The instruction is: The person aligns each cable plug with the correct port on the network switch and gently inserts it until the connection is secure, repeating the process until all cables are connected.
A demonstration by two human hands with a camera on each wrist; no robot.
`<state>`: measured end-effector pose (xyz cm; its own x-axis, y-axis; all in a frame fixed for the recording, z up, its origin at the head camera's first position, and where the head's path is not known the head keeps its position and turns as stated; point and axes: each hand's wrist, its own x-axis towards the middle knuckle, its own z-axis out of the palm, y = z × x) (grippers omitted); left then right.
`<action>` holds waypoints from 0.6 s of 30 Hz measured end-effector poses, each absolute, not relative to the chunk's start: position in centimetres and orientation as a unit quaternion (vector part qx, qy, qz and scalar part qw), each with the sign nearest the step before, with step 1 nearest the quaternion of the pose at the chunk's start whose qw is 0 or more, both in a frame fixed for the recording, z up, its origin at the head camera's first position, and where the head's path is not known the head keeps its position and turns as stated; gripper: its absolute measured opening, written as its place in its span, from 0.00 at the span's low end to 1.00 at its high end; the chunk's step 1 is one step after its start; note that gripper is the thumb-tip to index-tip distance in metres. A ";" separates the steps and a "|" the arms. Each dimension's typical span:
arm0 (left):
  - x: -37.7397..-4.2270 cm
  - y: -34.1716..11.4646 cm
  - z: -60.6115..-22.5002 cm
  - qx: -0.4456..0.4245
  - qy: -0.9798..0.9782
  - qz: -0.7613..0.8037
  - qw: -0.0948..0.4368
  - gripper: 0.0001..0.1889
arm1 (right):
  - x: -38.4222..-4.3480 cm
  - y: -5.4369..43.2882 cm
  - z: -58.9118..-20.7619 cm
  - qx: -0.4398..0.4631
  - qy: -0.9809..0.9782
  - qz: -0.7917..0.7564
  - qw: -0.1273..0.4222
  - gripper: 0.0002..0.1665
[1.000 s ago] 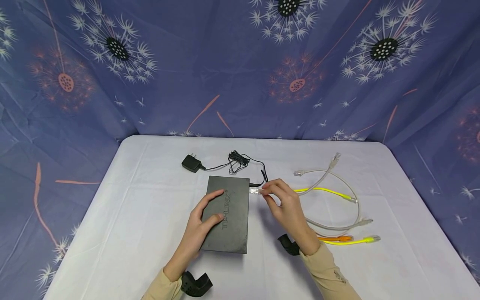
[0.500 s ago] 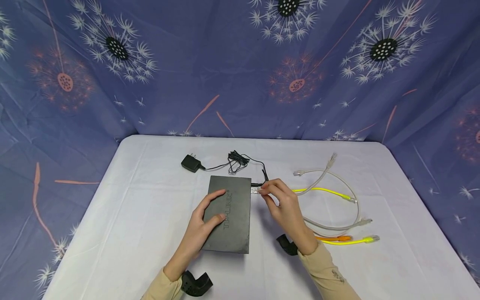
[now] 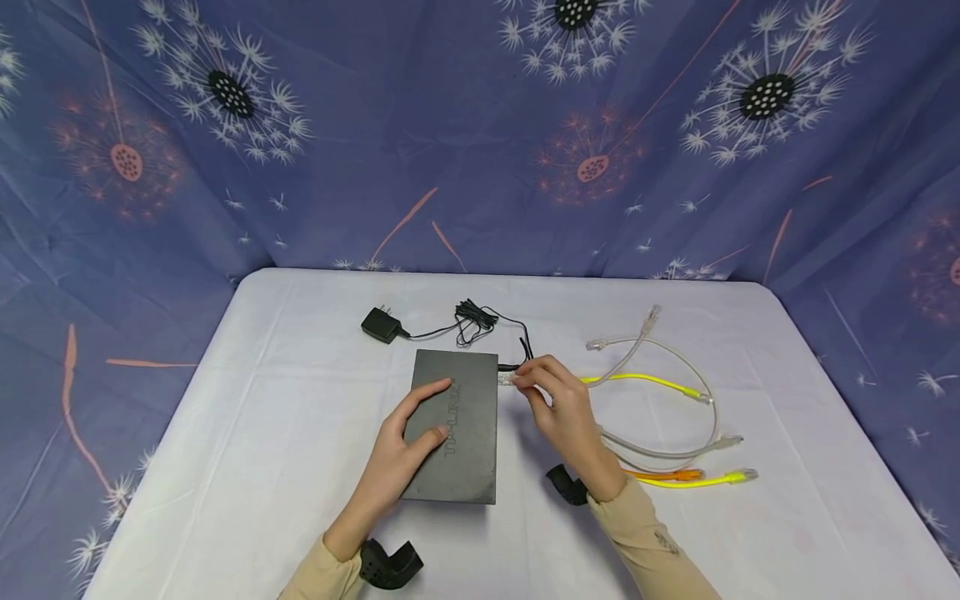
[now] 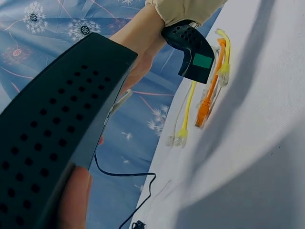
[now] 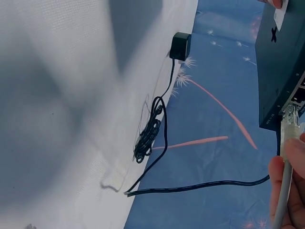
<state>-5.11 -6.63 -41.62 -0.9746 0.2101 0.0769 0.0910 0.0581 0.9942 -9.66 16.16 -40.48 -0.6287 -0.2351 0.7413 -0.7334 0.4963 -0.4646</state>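
A dark grey TP-LINK network switch (image 3: 461, 442) is held above the table by my left hand (image 3: 397, 450). Its thumb and index finger lie on the top face, while other fingers support the underside. My right hand (image 3: 566, 412) pinches the clear plug (image 5: 289, 119) of a grey network cable (image 5: 283, 193) between thumb and fingers. The plug's front end is at a port in the row along the switch's right side. Beside that port, a black power lead (image 3: 508, 367) runs into the same side. In the left wrist view the switch's vented side (image 4: 52, 124) fills the left.
A black power adapter (image 3: 381, 326) and its bundled cord (image 3: 474, 318) lie behind the switch. To the right lie a looped grey cable (image 3: 712, 408), yellow cables (image 3: 667, 382) and an orange cable (image 3: 678, 475). A patterned blue curtain (image 3: 480, 150) hangs behind the white table (image 3: 300, 400).
My right hand has shifted slightly left with the plug. The grey cable's far end at the back right has swung left. My left hand keeps its hold on the switch.
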 end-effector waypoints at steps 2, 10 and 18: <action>-5.2 -6.6 -41.6 0.104 0.729 0.675 0.042 0.28 | -9.7 16.1 -40.5 0.299 -0.804 0.407 0.313 0.15; -5.4 -6.6 -41.5 0.103 0.734 0.670 0.044 0.28 | -9.9 15.8 -40.7 0.297 -0.796 0.410 0.332 0.15; -5.5 -6.6 -41.6 0.117 0.728 0.674 0.048 0.27 | -9.8 15.7 -40.7 0.289 -0.800 0.410 0.329 0.14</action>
